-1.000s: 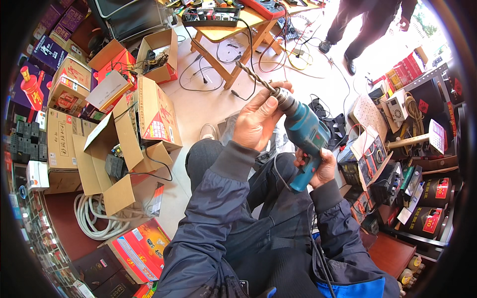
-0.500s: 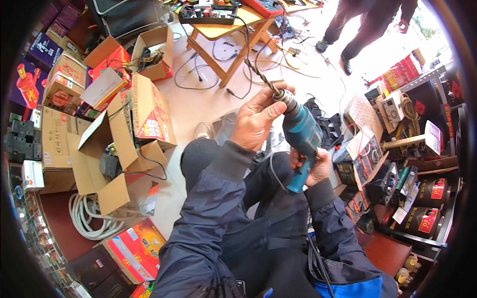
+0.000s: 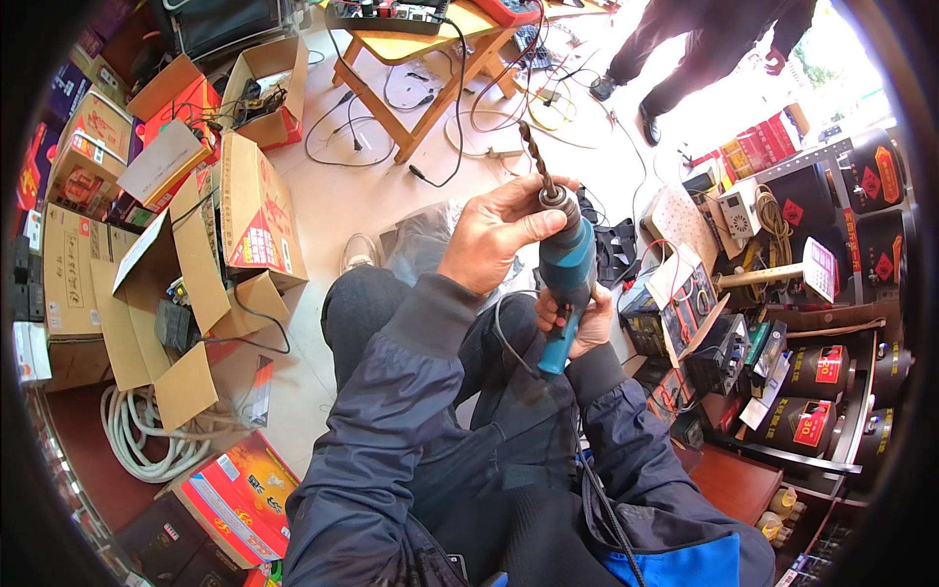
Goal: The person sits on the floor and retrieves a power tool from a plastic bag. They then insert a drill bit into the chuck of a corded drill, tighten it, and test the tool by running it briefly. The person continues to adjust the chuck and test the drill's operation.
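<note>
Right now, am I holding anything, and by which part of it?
Yes, a teal power drill: your right hand grips its handle, and your left hand holds it with thumb and fingers at the chuck.

Single view: head cam, left unit of the side-by-side fisheye pair. Looks down from head height, pitched forward, upright, not mirrored. Sleeves [image 3: 377,411] enter from lower edge, legs [image 3: 499,430] lower centre, left hand [image 3: 489,237] and right hand [image 3: 594,321] near frame centre, close range. Floor [image 3: 323,186] behind; table [image 3: 416,44] and standing person [image 3: 709,49] farther off, both cropped by top edge. Very wide: straight edges bow near rim, corners black.
</note>
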